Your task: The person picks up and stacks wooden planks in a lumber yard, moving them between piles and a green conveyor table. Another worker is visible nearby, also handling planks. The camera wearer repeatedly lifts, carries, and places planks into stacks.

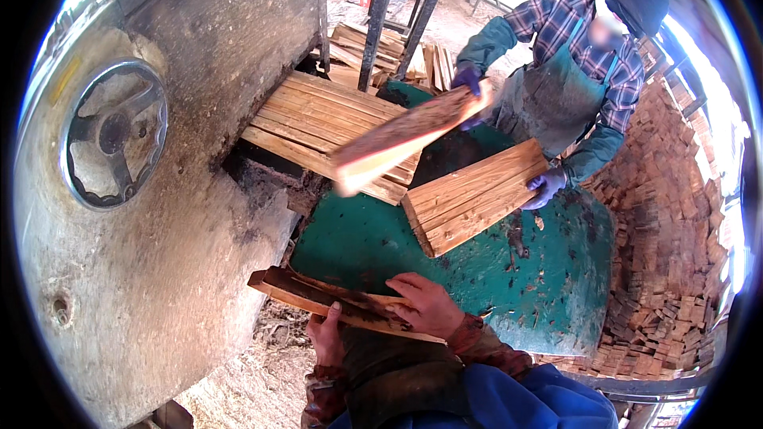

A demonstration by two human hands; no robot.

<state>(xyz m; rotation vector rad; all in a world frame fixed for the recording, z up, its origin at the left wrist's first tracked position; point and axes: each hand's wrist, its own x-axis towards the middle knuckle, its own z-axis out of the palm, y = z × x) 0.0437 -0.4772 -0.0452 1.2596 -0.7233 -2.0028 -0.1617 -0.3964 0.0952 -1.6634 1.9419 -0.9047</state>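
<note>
Close to my body I hold a few narrow, rough-sawn boards (314, 295) with dark bark edges. My left hand (327, 338) grips their near side, its thumb on top and its fingers partly hidden. Over their right part, my right hand (427, 307) is closed with bent fingers. Across the green metal table (358, 234), a co-worker's gloved hand (469, 79) lifts a bark-edged slab (405, 139), slightly blurred. The co-worker's other gloved hand (547, 187) grasps the end of a bundle of boards (477, 195) on the table.
Several boards (318, 119) lie side by side at the opening of a large worn machine housing (214, 48) on the left. A metal handwheel (115, 133) is mounted on it. Dark metal posts (380, 20) rise behind the boards. A big pile of wood pieces (660, 246) fills the right side.
</note>
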